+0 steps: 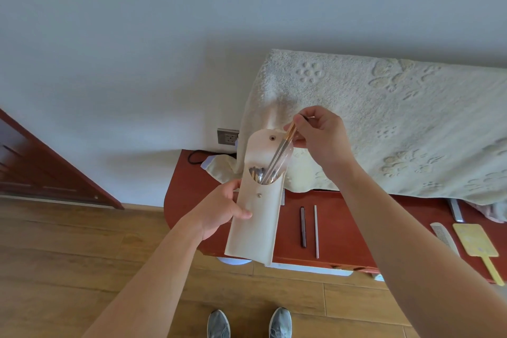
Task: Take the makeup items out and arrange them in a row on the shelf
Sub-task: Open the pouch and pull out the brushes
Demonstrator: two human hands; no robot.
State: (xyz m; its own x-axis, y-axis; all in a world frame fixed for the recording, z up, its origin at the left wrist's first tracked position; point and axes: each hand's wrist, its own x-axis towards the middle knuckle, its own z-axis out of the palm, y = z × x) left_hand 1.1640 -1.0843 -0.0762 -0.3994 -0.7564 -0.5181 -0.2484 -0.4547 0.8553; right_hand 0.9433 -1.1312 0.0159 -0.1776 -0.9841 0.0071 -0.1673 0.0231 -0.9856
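Observation:
My left hand (223, 210) grips a tall cream pouch (255, 225) by its left side, holding it upright above the red-brown shelf (343, 230). The pouch's flap is open, and several brush ends show in its mouth. My right hand (319, 133) pinches a slim gold-and-silver makeup brush (279, 155) by its upper end; its lower part is still inside the pouch. On the shelf to the right of the pouch, a dark pencil-like stick (303, 226) and a pale thin stick (316, 230) lie side by side.
A cream towel (397, 118) drapes over something at the back of the shelf. At the shelf's right end lie a white comb (443, 237) and a yellow hand mirror (477, 244). A wall socket (227, 136) with a black cable is behind the pouch. Wooden floor and my shoes are below.

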